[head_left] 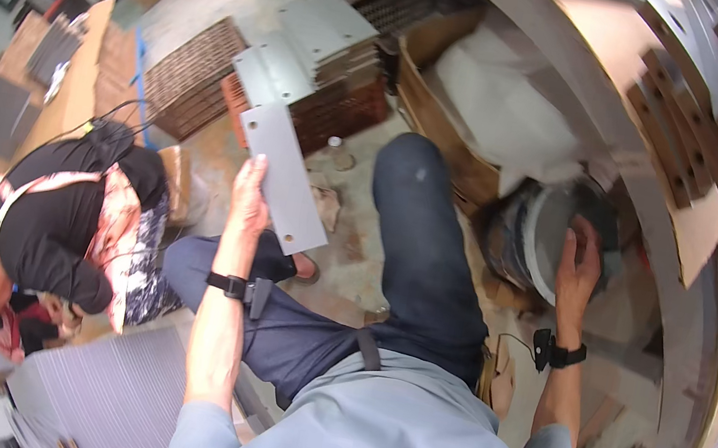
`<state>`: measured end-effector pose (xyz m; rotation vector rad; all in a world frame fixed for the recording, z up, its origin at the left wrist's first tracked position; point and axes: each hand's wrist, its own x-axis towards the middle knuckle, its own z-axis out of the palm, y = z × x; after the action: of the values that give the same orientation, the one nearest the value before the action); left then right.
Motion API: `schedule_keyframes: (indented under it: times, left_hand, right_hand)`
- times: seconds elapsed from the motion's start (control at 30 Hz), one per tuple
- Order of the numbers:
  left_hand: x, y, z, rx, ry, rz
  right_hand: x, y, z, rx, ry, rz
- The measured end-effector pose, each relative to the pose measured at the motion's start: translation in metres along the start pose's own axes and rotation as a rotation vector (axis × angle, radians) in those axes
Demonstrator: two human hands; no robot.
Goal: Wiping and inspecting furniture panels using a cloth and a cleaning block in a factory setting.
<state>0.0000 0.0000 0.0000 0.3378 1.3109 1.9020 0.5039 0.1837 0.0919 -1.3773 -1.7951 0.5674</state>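
Note:
My left hand [249, 198] is raised in front of me and grips a flat grey metal plate [284, 176] by its near long edge; the plate has small holes near one end. My right hand [576, 265] reaches down to my right and rests with fingers spread on a stack of round grey metal discs [543, 231] standing on edge on the floor. Both wrists wear black straps. My legs in dark trousers [414, 262] stretch between the two hands.
Stacks of grey plates [312, 50] and brown slotted pieces [188, 82] lie on the floor ahead. A cardboard box with white wrapping [493, 104] stands beside the discs. A co-worker in black [56, 221] crouches at left. Grey ribbed sheets [112, 392] lie at lower left.

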Motion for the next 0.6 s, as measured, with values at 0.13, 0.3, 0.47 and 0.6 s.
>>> schedule_keyframes:
  times: [0.13,0.3,0.47,0.6]
  left_hand:
    - [0.006,0.039,0.004,0.014,-0.023,0.12]
    - [-0.064,0.048,0.02,-0.085,0.027,0.169]
    - [-0.131,0.079,0.018,-0.134,0.189,0.239]
    - [-0.152,0.078,0.037,-0.38,0.231,0.357]
  right_hand:
    - [0.017,-0.094,0.078,0.306,-0.196,-0.178]
    - [0.003,-0.176,0.142,0.659,-0.827,-0.089]
    - [-0.05,-0.23,0.209,0.476,-1.346,-0.232]
    - [-0.078,-0.262,0.198,0.615,-1.5,-0.329]
